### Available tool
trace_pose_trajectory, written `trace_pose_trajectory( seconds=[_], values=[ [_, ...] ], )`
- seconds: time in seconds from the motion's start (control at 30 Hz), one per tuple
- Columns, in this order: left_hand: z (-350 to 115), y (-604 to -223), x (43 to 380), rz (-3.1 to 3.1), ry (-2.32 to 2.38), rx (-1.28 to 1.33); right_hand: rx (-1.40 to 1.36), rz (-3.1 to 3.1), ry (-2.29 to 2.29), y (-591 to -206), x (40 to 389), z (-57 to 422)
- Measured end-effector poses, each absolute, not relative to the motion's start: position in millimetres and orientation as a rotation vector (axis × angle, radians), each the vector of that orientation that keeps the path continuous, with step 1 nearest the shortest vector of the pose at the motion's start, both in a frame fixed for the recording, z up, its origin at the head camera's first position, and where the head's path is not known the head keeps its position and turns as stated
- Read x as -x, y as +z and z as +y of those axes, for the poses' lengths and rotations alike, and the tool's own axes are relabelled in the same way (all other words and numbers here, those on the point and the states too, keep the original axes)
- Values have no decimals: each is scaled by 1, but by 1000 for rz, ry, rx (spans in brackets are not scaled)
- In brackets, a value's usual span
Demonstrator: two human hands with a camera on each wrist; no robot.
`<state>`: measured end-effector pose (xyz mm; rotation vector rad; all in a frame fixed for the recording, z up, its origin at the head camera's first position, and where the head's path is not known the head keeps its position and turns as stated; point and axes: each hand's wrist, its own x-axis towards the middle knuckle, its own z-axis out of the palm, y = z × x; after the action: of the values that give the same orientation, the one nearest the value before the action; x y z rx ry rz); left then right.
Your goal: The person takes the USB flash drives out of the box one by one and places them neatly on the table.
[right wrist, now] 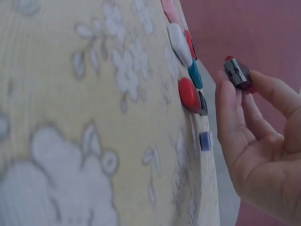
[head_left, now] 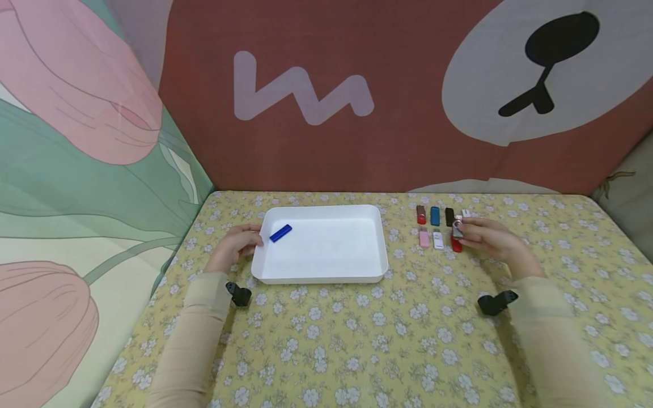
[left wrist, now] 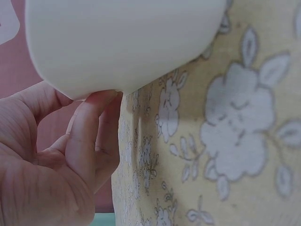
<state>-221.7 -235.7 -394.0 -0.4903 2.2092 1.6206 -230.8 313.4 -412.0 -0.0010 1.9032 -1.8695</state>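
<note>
My left hand (head_left: 234, 245) holds the left wall of a white tray (head_left: 326, 249). In the left wrist view, its thumb and fingers pinch the tray's edge. A dark blue USB stick (head_left: 280, 233) lies slanted inside the tray near that side. Over on the right, my right hand (head_left: 487, 235) pinches a red USB stick with a metal swivel cover (right wrist: 239, 75) between thumb and fingers, raised off the tablecloth. Below the held stick lies a red USB stick (head_left: 456, 245). Close by lie a black stick (head_left: 449, 216) and a white stick (head_left: 466, 213), partly hidden.
Further left in the two rows are a red stick with a brownish cover (head_left: 420, 215), a blue one (head_left: 435, 216), a pink one (head_left: 424, 238) and a white one (head_left: 438, 240). A yellow floral cloth (head_left: 326, 340) covers the table, which meets a printed backdrop (head_left: 326, 153).
</note>
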Motion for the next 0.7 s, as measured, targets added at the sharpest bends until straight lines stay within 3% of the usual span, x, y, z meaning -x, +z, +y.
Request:
trace_pose_trajectory(
  seconds=[0.7],
  values=[
    [-235, -391, 222, 2196, 1631, 503, -49, 2119, -1603, -416, 224, 339]
  ],
)
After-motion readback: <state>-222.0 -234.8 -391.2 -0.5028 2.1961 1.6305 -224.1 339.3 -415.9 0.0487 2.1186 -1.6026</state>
